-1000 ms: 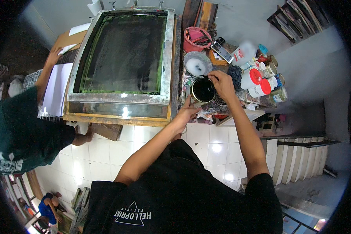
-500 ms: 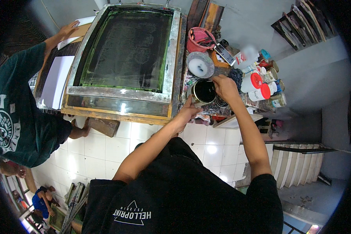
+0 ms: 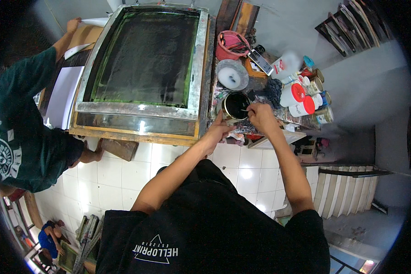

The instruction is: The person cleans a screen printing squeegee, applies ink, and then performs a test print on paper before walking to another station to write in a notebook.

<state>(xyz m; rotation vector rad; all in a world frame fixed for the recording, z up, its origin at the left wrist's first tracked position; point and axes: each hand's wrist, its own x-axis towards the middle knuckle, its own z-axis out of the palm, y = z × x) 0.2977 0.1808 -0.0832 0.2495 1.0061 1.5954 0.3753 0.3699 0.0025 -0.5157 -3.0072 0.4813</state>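
Observation:
A round can of black ink (image 3: pixel 236 106) stands on the cluttered bench right of the screen-printing frame. My left hand (image 3: pixel 217 133) grips the can's near left side, with the thumb up along its wall and the fingers around its lower part. Closed in a pinch at the can's right rim, my right hand (image 3: pixel 261 117) holds a thin stirring stick (image 3: pixel 244 109). The stick's lower end is in the ink and cannot be seen. Just behind the can sits a translucent bowl (image 3: pixel 233 75) with white contents.
The screen frame (image 3: pixel 137 107) lies at left, where a person in a dark green shirt (image 3: pixel 25 114) handles paper. A pink basket (image 3: pixel 232 44), a phone (image 3: pixel 260 62), a dark cloth (image 3: pixel 273 92) and several red-lidded jars (image 3: pixel 297 92) crowd the bench. A stairway (image 3: pixel 349 194) lies at right.
My right hand has moved down and slightly left, from behind the can's right side to its rim, and the stick now shows over the ink. The co-worker's hand has shifted up and left.

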